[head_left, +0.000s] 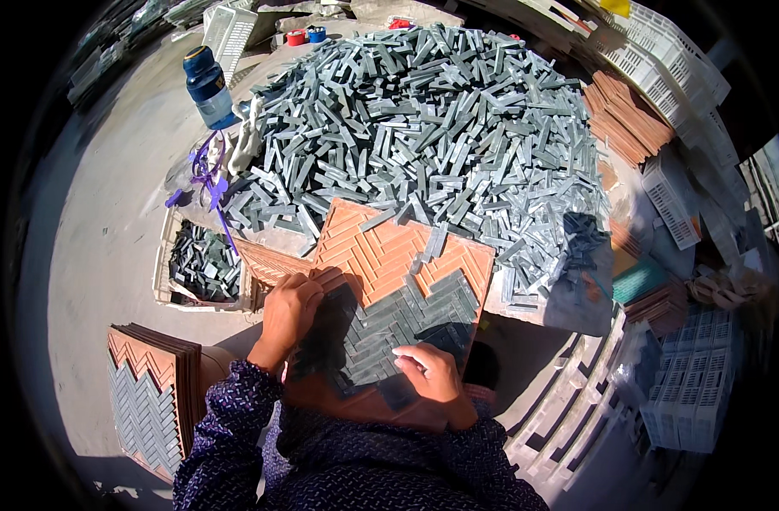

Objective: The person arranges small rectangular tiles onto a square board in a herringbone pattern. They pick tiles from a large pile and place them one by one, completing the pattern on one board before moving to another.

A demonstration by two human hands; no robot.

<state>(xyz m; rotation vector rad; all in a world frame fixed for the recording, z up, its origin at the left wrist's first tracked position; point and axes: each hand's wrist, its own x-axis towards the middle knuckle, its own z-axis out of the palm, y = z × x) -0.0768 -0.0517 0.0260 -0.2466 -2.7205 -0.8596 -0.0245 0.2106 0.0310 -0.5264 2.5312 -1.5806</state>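
An orange mould tray [376,255] with herringbone grooves lies tilted in front of me. Slim grey-green stone strips [398,328] fill its middle and lower part, while grooves show bare at the far end. My left hand [289,313] is closed at the tray's left edge, fingers curled toward the grooves; what they hold, if anything, is hidden. Over the laid strips rests my right hand [432,372], its thumb and fingers bent together near the surface. I cannot make out anything in them. One loose strip [435,242] lies across the tray's far part.
A big heap of loose stone strips [423,128] covers the table beyond. Stacked trays [146,400] stand at left, a crate of pieces [204,264] behind them. A blue bottle [209,89] and white gloves [246,140] sit far left. White crates [687,383] and a pallet [560,409] are right.
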